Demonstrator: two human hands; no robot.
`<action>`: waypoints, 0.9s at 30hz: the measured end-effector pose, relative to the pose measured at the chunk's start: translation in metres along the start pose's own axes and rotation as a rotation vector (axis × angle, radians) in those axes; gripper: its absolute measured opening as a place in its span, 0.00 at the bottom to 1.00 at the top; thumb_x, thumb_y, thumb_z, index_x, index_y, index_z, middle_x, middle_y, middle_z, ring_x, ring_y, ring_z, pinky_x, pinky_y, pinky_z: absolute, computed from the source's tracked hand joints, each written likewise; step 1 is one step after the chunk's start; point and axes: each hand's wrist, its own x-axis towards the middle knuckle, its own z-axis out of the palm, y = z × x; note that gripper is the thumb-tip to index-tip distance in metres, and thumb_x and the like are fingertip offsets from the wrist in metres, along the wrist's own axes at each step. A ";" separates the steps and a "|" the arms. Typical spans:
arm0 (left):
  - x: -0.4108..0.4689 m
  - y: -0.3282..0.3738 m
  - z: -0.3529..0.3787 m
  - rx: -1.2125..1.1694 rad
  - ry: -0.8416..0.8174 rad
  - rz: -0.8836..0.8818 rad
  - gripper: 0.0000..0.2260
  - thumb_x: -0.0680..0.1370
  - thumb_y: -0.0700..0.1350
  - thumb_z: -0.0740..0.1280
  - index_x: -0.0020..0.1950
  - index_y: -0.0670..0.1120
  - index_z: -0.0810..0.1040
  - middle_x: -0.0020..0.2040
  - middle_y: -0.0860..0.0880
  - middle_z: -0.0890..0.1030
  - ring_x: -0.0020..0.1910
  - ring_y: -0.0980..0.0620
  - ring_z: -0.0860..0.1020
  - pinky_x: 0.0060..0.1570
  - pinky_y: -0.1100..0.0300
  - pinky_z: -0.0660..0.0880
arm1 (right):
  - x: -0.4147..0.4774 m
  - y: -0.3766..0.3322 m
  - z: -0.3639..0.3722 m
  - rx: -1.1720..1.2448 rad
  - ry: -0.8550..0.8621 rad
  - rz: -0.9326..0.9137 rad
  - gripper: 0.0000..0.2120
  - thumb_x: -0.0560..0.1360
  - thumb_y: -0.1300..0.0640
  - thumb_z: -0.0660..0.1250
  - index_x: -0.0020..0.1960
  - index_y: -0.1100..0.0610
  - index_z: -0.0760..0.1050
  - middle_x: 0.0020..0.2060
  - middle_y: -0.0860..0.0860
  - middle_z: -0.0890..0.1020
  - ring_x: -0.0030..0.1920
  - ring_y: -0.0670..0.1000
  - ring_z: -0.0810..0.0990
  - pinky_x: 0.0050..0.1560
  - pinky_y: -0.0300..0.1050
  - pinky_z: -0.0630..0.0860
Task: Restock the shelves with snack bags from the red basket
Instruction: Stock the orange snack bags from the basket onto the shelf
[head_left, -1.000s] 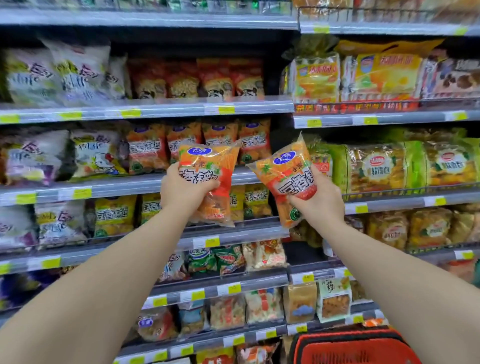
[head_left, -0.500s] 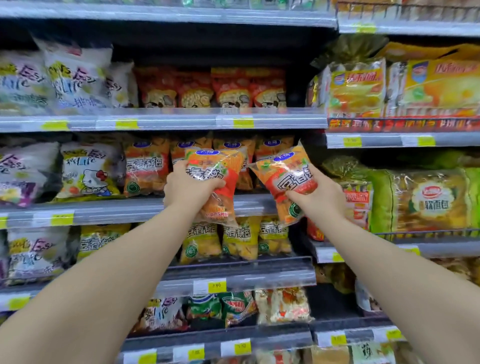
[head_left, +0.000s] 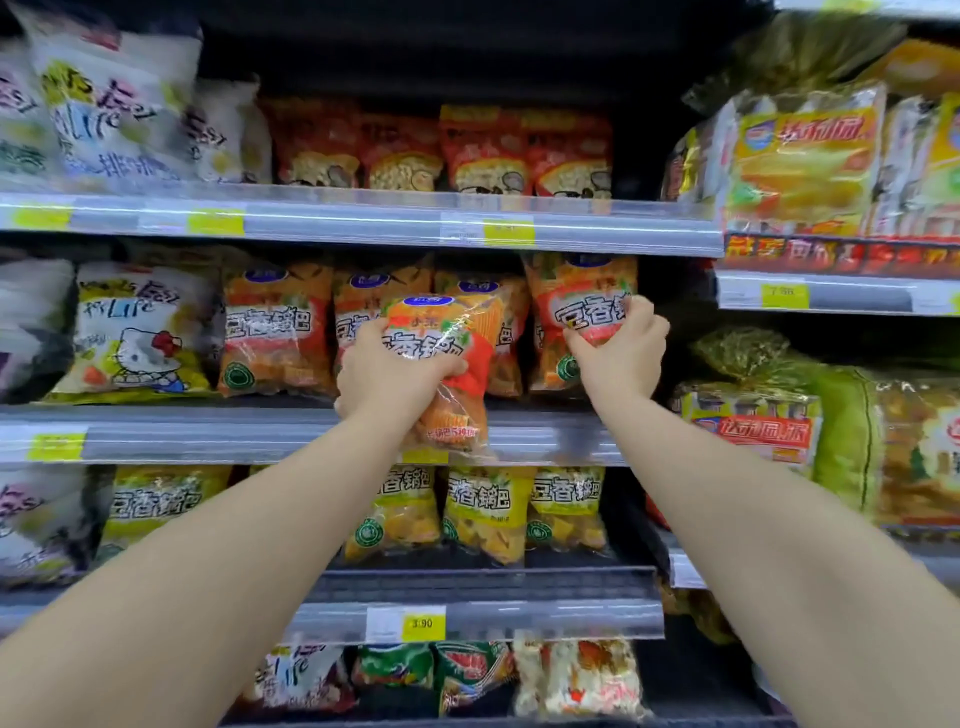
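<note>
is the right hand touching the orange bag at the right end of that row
Touching. The head view shows the right hand with fingers curled over the front of the orange bag, thumb pressed against its lower part.

The view is filled by grey metal shelves (head_left: 337, 218), stacked in tiers against a dark back panel (head_left: 467, 52) and fronted by clear price rails (head_left: 208, 431). Yellow price labels (head_left: 509, 232) are fixed along these rails, and one lower tag (head_left: 422, 622) is marked 3.90. To the right a neighbouring bay (head_left: 831, 293) is set at different heights, and pale light is reflected along the rail edges.
</note>
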 end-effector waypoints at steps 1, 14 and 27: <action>0.002 0.001 0.002 0.006 0.006 0.013 0.48 0.53 0.63 0.78 0.70 0.56 0.65 0.63 0.51 0.73 0.60 0.45 0.74 0.60 0.41 0.71 | -0.003 0.003 0.009 -0.027 0.004 -0.011 0.34 0.67 0.44 0.74 0.64 0.55 0.63 0.59 0.58 0.67 0.57 0.59 0.71 0.50 0.55 0.75; 0.013 0.007 0.014 0.043 0.008 0.028 0.46 0.52 0.66 0.76 0.67 0.57 0.66 0.61 0.53 0.74 0.60 0.46 0.74 0.59 0.42 0.71 | -0.004 0.020 0.000 -0.321 -0.046 -0.194 0.28 0.64 0.45 0.72 0.56 0.57 0.65 0.53 0.58 0.68 0.52 0.60 0.69 0.41 0.50 0.68; 0.010 0.005 0.015 0.081 -0.003 0.040 0.47 0.54 0.66 0.76 0.69 0.57 0.64 0.64 0.51 0.71 0.62 0.45 0.72 0.60 0.41 0.70 | -0.022 0.023 -0.005 -0.337 -0.233 -0.255 0.28 0.74 0.51 0.65 0.72 0.45 0.62 0.73 0.56 0.57 0.72 0.61 0.54 0.59 0.64 0.71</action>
